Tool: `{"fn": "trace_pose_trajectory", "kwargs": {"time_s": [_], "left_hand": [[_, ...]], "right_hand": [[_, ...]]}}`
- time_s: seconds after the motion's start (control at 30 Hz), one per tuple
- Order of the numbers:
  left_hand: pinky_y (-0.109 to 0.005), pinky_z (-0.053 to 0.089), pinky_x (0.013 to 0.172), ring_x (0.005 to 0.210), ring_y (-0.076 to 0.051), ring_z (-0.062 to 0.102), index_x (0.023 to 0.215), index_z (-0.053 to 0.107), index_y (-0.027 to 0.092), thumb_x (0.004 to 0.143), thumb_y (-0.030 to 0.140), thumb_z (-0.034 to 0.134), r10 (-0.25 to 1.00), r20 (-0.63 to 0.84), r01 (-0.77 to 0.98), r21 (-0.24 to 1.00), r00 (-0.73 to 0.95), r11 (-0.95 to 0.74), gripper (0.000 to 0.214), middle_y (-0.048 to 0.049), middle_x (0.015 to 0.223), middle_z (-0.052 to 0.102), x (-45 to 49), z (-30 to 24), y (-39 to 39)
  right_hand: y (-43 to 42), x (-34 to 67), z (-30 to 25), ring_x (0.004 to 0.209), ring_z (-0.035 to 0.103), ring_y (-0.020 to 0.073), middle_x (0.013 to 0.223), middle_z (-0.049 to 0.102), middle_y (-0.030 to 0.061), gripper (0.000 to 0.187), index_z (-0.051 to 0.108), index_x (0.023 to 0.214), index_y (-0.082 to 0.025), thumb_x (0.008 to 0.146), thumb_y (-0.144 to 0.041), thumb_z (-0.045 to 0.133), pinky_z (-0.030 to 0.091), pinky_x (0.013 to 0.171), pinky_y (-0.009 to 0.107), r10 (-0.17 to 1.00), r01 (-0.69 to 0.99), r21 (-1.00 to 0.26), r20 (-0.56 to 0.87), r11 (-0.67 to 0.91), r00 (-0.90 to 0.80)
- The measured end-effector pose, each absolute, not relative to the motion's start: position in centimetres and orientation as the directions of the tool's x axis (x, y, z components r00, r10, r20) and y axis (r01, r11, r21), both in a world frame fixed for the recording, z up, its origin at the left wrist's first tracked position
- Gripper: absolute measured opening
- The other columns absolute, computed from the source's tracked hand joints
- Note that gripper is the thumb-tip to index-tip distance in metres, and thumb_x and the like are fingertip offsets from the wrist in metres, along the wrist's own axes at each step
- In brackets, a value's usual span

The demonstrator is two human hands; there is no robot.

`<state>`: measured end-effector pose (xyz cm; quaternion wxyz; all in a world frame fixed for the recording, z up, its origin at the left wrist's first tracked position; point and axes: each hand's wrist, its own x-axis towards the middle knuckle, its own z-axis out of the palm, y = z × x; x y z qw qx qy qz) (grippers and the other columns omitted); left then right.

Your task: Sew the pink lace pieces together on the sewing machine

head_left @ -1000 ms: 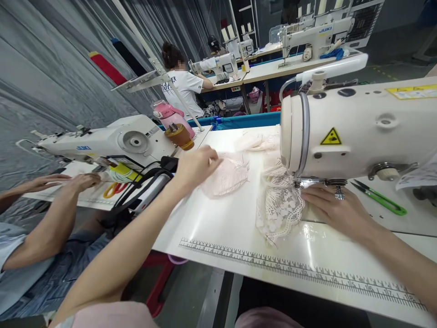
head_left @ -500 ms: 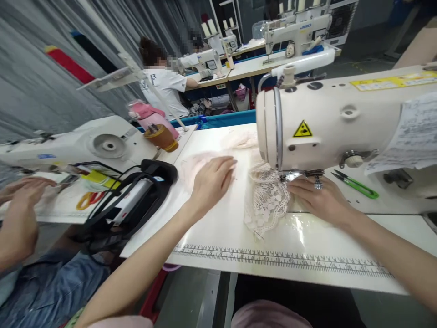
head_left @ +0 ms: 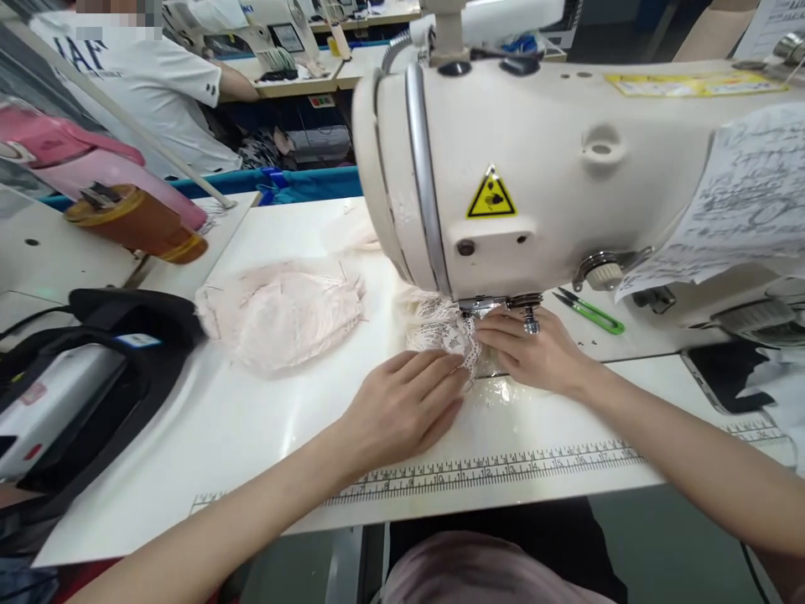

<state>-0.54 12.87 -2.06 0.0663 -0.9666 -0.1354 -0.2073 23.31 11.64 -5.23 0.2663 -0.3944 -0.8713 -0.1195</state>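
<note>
A piece of pale lace lies under the needle end of the white sewing machine. My left hand is at the lace's near edge, fingers together and curled over it. Close beside the presser foot, my right hand has its fingers on the lace's right edge; the machine partly hides their tips. Left of the lace, a light pink padded cup-shaped piece rests on the table, with loose threads on it.
Green thread snips and a phone lie to the right. A ruler strip runs along the front edge. At left are a black-and-grey device, a brown cup and a pink bottle. Another person sits beyond.
My left hand has left the pink padded piece and come right to the lace. My right hand stays by the presser foot. The view has shifted closer and to the right.
</note>
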Motion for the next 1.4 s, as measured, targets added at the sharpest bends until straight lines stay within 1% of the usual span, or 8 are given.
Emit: {"fn": "trace_pose_trajectory", "kwargs": {"time_s": [0.1,0.17,0.33,0.47,0.63,0.87,1.13,1.4], "left_hand": [[-0.03,0.051,0.06,0.087,-0.019,0.065,0.091,0.067,0.018,0.088,0.035,0.06,-0.046,0.434,0.07,-0.249,0.9,-0.966,0.019,-0.004,0.097,0.071,-3.1,-1.9,12.0],[-0.028,0.048,0.057,0.085,-0.016,0.065,0.092,0.067,0.019,0.089,0.023,0.059,-0.071,0.403,0.056,-0.295,0.913,-0.954,0.009,-0.002,0.099,0.071,-4.3,-2.1,11.3],[-0.026,0.052,0.066,0.09,-0.018,0.067,0.101,0.059,0.014,0.092,0.007,0.045,0.327,0.418,0.339,0.048,0.848,-0.94,0.018,-0.0095,0.104,0.069,-4.0,-1.6,10.1],[-0.021,0.041,0.043,0.053,-0.011,0.06,0.099,0.053,0.018,0.099,0.022,0.037,0.655,0.352,0.571,0.321,0.669,-0.755,0.016,-0.0001,0.075,0.066,-2.5,0.7,11.2],[-0.026,0.044,0.054,0.065,-0.017,0.062,0.101,0.053,0.018,0.092,0.034,0.051,0.521,0.172,0.49,0.192,0.836,-0.85,0.018,-0.0024,0.081,0.065,-0.2,1.4,13.9],[-0.03,0.038,0.059,0.063,-0.016,0.055,0.075,0.058,0.015,0.081,-0.005,0.041,0.286,0.336,0.363,-0.194,0.897,-0.911,0.027,-0.0032,0.072,0.059,2.0,-2.5,14.8],[-0.032,0.042,0.068,0.059,-0.013,0.052,0.078,0.06,0.018,0.087,-0.001,0.042,0.277,0.493,0.439,-0.249,0.825,-0.863,0.028,0.002,0.065,0.058,1.8,-3.3,14.2],[-0.047,0.039,0.106,0.121,-0.026,0.054,0.126,0.053,0.006,0.086,0.006,0.039,0.352,0.407,0.409,-0.058,0.843,-0.911,0.042,-0.0149,0.129,0.059,1.5,-4.9,14.9]], "right_hand": [[11.6,23.3,-5.2,0.086,0.06,0.0163,0.098,0.07,0.0016,0.035,0.063,0.099,-0.017,0.076,0.0,0.044,0.042,0.07,0.029,0.591,0.715,0.004,0.561,0.699,-0.58],[11.5,23.2,-5.0,0.084,0.058,0.0149,0.093,0.07,-0.0001,0.036,0.062,0.095,-0.018,0.074,0.003,0.042,0.04,0.07,0.028,0.565,0.696,0.024,0.566,0.717,-0.601],[11.1,23.1,-4.6,0.08,0.055,0.0158,0.089,0.068,0.0011,0.033,0.061,0.097,-0.017,0.072,-0.005,0.042,0.037,0.065,0.029,0.568,0.671,-0.02,0.55,0.742,-0.612],[11.1,23.1,-4.8,0.087,0.057,0.0196,0.095,0.068,0.0049,0.026,0.061,0.1,-0.015,0.078,-0.018,0.049,0.039,0.066,0.031,0.598,0.658,-0.078,0.507,0.749,-0.621],[11.4,23.0,-5.1,0.085,0.06,0.0142,0.09,0.071,-0.0021,0.014,0.065,0.087,-0.02,0.088,-0.015,0.052,0.041,0.072,0.029,0.542,0.635,-0.057,0.583,0.771,-0.605],[11.2,23.0,-5.1,0.088,0.06,0.0173,0.099,0.071,0.0002,0.015,0.065,0.096,-0.019,0.087,-0.021,0.053,0.039,0.071,0.031,0.62,0.712,-0.081,0.566,0.697,-0.543],[11.1,22.4,-4.6,0.088,0.062,0.0135,0.093,0.072,-0.0003,0.016,0.064,0.086,-0.017,0.086,-0.006,0.053,0.037,0.063,0.028,0.565,0.709,0.031,0.579,0.705,-0.587],[11.1,22.1,-4.5,0.078,0.063,0.0097,0.084,0.072,-0.0029,0.019,0.066,0.084,-0.019,0.087,-0.006,0.052,0.043,0.061,0.025,0.563,0.733,0.041,0.611,0.679,-0.556]]}}
